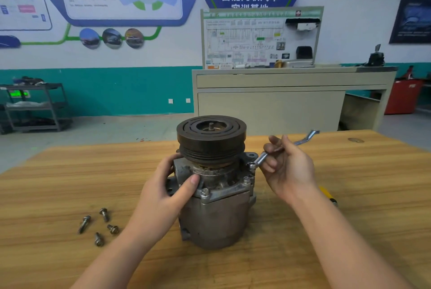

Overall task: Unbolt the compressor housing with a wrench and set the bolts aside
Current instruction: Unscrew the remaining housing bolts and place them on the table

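A grey compressor (217,214) stands upright on the wooden table (349,230), its dark pulley (211,139) on top. My left hand (173,186) grips the housing's left side, thumb across the front flange. My right hand (288,167) holds a silver wrench (300,140) by its shaft; the wrench's ring end (251,165) sits on a bolt at the housing's right rear. Two bolts (204,192) (246,180) still sit in the front flange. Several loose bolts (100,225) lie on the table to the left.
A yellow-handled tool (327,194) lies on the table behind my right forearm. Beyond the table stand a beige bench with a display board (261,39), a dark shelf cart (35,106) at the left and a red cabinet (402,97) at the right.
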Tool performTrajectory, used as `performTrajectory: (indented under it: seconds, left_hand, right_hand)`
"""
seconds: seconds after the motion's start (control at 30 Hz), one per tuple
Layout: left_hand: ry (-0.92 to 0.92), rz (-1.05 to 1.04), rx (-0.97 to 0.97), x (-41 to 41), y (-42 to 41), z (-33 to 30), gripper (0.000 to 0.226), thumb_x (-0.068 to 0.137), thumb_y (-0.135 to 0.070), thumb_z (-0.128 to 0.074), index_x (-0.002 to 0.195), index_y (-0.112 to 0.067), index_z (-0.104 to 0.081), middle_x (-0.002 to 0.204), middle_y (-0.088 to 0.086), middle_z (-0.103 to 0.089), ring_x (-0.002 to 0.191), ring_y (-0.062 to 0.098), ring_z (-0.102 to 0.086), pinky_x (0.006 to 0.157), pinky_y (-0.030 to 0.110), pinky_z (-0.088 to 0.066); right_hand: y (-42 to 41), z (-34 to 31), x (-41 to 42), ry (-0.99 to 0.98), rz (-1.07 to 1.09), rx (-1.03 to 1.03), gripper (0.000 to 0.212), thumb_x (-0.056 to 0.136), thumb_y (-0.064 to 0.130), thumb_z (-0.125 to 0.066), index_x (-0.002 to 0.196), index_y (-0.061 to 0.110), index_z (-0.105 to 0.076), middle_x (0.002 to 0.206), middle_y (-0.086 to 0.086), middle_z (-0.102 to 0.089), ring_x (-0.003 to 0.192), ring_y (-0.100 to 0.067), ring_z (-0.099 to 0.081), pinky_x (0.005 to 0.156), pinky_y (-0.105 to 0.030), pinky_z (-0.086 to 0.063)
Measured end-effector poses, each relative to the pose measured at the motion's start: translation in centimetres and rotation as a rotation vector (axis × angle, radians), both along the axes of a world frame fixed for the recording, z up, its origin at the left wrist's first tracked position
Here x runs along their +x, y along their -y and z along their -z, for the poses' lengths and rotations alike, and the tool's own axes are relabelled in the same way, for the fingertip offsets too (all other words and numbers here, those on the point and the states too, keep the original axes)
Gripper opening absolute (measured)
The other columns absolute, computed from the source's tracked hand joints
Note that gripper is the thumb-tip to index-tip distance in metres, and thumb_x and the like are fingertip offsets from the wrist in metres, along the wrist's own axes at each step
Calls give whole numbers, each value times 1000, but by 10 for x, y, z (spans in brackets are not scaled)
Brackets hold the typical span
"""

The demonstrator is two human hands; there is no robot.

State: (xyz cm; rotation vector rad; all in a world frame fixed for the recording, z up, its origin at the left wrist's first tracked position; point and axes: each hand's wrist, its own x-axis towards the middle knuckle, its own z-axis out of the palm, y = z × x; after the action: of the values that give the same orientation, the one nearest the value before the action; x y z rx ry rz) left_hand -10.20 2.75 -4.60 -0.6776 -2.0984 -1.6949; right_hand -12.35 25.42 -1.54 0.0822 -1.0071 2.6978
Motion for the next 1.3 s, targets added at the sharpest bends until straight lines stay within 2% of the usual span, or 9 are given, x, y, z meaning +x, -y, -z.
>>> performTrajectory:
  seconds: [0.13, 0.33, 0.47, 0.7, 0.9, 0.97, 1.03, 1.13, 1.3]
  left_hand:
    - [10, 4, -17, 1, 1, -3, 32, 78, -54, -66, 107, -59, -53, 108, -33, -65, 99, -9, -63, 72, 7, -50]
    - [17, 12, -25, 1, 2, -3, 32, 77, -55, -65, 107, -57, -54, 111, -28, -66, 102, -4, -64, 75, 11, -52]
    - [10, 11, -39, 1, 2, -4, 32, 75, -60, -66, 103, -65, -53, 110, -29, -66, 101, -6, -64, 73, 9, -51]
    - [16, 10, -34, 0, 3, -2, 34, 77, -57, -68, 108, -57, -55, 111, -28, -66, 102, -5, -64, 74, 8, -50]
    - [21, 6, -46, -1, 3, -3, 39, 67, -65, -62, 105, -64, -52, 111, -29, -66, 102, -6, -64, 74, 9, -51]
    - [21, 8, -40, -1, 3, -2, 40, 68, -64, -62, 107, -62, -53, 112, -27, -66, 102, -5, -64, 75, 9, -51]
    - [22, 10, -40, -1, 4, -1, 42, 68, -64, -62, 109, -59, -53, 112, -27, -66, 103, -4, -64, 76, 10, -51]
    - [27, 12, -40, -2, 4, -1, 43, 68, -65, -62, 109, -60, -52, 113, -27, -66, 104, -5, -63, 76, 9, -51]
    - [32, 16, -22, -2, 3, -1, 40, 78, -63, -67, 114, -51, -54, 112, -26, -67, 103, -4, -64, 76, 11, -52]
  right_hand:
    - [-2, -1, 9, -137, 73, -62, 38, 105, 32, -28, 86, 9, -51, 60, -7, -64, 44, -15, -54, 43, -18, -43]
    - [11, -2, 30, -391, 457, 338, 27, 99, 32, -40, 81, 14, -48, 65, -5, -67, 39, -16, -52, 41, -20, -41]
    - [16, 1, 36, -575, 548, 618, 28, 100, 38, -44, 78, 34, -61, 71, -3, -66, 42, -15, -53, 43, -22, -41]
    - [10, 8, 33, -728, 701, 866, 22, 101, 44, -42, 90, 41, -60, 73, -1, -61, 48, -13, -55, 50, -26, -44]
    - [15, 14, 32, -766, 717, 980, 33, 103, 42, -37, 85, 21, -57, 70, 2, -56, 53, -7, -53, 49, -29, -43]
    - [20, 16, 33, -798, 758, 997, 39, 103, 39, -36, 85, 13, -57, 72, 8, -55, 61, -1, -54, 56, -21, -42]
    - [26, 18, 35, -804, 800, 952, 40, 104, 38, -34, 84, 11, -56, 71, 9, -53, 62, 3, -51, 59, -15, -39]
    - [35, 16, 37, -740, 795, 704, 27, 104, 36, -33, 86, 26, -51, 68, -1, -56, 46, -12, -44, 44, -22, -33]
    - [15, 6, 16, -248, 413, 131, 19, 99, 10, -31, 91, 12, -48, 51, -4, -53, 33, -12, -34, 39, -15, -26]
